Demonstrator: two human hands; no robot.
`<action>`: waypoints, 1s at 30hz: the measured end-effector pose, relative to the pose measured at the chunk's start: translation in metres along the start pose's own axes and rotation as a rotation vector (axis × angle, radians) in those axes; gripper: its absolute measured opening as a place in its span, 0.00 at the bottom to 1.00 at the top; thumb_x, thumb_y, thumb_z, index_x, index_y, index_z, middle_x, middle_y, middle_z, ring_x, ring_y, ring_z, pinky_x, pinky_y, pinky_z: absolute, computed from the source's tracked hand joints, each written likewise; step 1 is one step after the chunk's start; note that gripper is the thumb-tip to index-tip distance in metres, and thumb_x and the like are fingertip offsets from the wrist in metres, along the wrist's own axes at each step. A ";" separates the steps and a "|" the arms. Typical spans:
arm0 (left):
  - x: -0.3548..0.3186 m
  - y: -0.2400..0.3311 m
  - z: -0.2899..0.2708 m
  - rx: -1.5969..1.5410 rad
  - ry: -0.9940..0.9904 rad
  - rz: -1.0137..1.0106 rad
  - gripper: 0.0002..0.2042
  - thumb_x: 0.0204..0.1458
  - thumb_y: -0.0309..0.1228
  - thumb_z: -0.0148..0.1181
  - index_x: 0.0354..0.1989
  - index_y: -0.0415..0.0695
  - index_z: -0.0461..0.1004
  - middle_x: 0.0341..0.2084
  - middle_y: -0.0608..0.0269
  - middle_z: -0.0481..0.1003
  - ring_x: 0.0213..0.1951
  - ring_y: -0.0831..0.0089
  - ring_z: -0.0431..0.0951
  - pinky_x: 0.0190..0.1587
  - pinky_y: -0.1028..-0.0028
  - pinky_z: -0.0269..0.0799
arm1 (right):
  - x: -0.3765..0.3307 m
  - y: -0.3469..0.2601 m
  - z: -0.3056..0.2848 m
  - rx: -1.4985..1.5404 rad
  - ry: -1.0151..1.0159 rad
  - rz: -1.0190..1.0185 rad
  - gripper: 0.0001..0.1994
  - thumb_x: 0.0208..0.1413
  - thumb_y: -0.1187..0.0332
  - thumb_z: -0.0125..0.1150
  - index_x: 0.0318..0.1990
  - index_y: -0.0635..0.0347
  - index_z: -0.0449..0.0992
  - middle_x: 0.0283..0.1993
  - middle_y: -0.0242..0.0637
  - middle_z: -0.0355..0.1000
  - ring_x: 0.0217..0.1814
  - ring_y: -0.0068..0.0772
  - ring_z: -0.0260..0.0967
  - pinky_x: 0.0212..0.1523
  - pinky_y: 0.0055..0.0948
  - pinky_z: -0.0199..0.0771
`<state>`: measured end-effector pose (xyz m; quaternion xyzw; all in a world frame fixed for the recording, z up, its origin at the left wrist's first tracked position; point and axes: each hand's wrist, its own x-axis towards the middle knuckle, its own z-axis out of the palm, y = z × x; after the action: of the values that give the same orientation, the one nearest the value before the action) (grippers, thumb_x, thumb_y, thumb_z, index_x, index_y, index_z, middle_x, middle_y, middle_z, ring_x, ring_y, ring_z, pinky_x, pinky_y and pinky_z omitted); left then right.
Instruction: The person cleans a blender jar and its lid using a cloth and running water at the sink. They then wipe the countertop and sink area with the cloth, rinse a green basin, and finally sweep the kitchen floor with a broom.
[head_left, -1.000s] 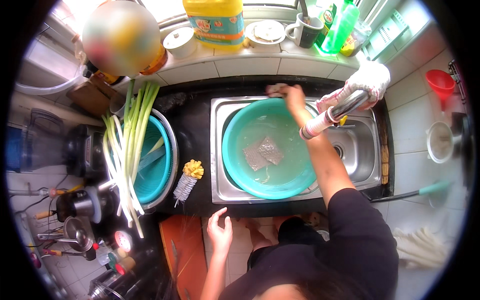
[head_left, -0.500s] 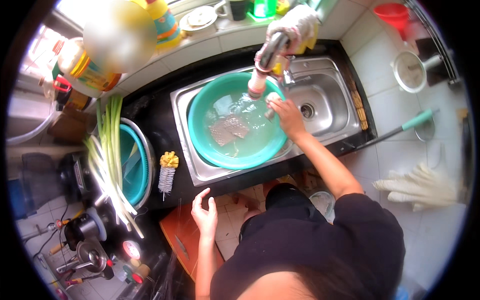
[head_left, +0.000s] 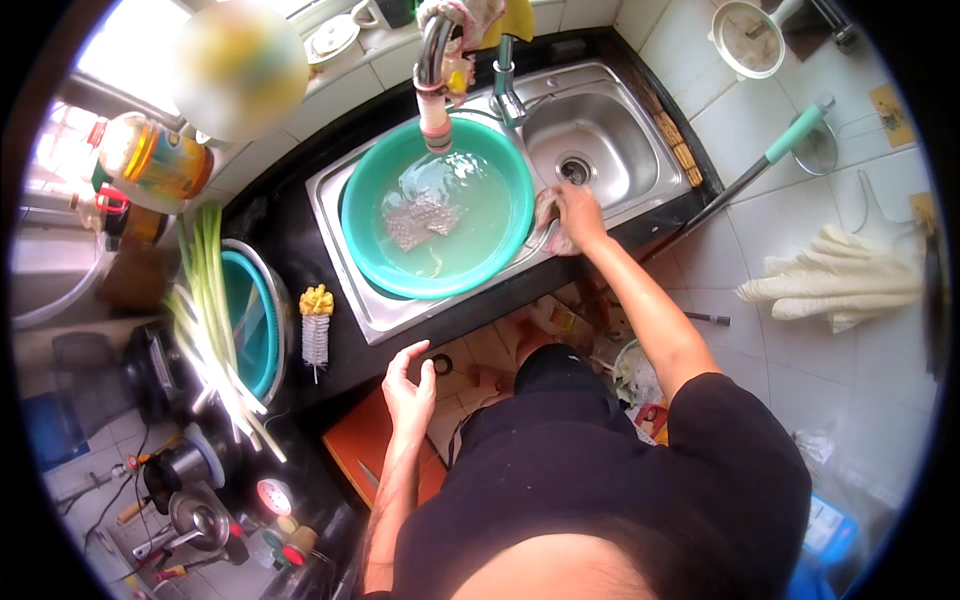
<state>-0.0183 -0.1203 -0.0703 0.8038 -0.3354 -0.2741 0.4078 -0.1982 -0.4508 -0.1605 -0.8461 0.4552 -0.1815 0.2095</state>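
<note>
My right hand [head_left: 580, 218] is closed on a wet, pinkish-grey cloth [head_left: 546, 208], pressing it on the sink's metal rim just right of the basin. Empty, its fingers apart and curved, my left hand [head_left: 408, 388] hovers in front of the counter's edge. The teal basin [head_left: 400, 284] sits in the left bowl of the steel sink [head_left: 645, 170], full of cloudy water. A crinkled greyish piece [head_left: 420, 220] lies in that water; its kind is unclear. Above the basin hangs a faucet spout [head_left: 434, 65] with a pink tip.
Left of the sink a bottle brush [head_left: 315, 335] lies on the black counter [head_left: 345, 300]. Green onions [head_left: 205, 290] lean across another teal tub [head_left: 262, 350]. A second faucet [head_left: 507, 90] stands behind the sink. White gloves [head_left: 835, 278] hang on the right wall.
My right hand has moved with the cloth from the basin's right rim down toward the sink's front edge. The view has shifted to the right; my left hand stays much the same.
</note>
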 end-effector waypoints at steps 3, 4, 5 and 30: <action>-0.009 -0.002 0.000 -0.006 -0.008 -0.006 0.12 0.46 0.22 0.56 0.41 0.40 0.75 0.39 0.57 0.76 0.45 0.65 0.75 0.51 0.71 0.66 | 0.008 0.000 0.006 -0.061 -0.273 0.111 0.10 0.53 0.69 0.48 0.32 0.58 0.77 0.31 0.40 0.75 0.45 0.46 0.70 0.39 0.36 0.71; -0.011 -0.004 0.000 -0.026 -0.001 -0.001 0.12 0.46 0.22 0.56 0.40 0.40 0.75 0.39 0.57 0.76 0.45 0.65 0.75 0.51 0.71 0.66 | 0.002 0.000 0.016 -0.242 -0.212 0.047 0.10 0.52 0.69 0.48 0.32 0.60 0.78 0.31 0.41 0.75 0.45 0.46 0.70 0.39 0.36 0.72; -0.013 -0.006 -0.001 -0.047 0.007 0.003 0.12 0.46 0.22 0.56 0.40 0.40 0.75 0.39 0.57 0.76 0.45 0.65 0.75 0.51 0.71 0.66 | -0.005 -0.003 0.029 -0.423 -0.150 -0.018 0.10 0.52 0.70 0.49 0.32 0.61 0.78 0.31 0.42 0.75 0.44 0.46 0.71 0.40 0.36 0.72; -0.171 -0.073 0.007 0.207 0.416 -0.654 0.12 0.47 0.27 0.52 0.41 0.44 0.74 0.37 0.56 0.77 0.44 0.60 0.75 0.48 0.61 0.66 | 0.052 -0.229 0.016 0.524 -1.072 -0.324 0.05 0.57 0.72 0.53 0.34 0.64 0.73 0.23 0.29 0.69 0.19 0.15 0.62 0.20 0.14 0.60</action>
<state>-0.1071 0.0389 -0.1069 0.9433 0.0022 -0.1856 0.2751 -0.0040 -0.3773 -0.0492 -0.7985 0.0926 0.1336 0.5797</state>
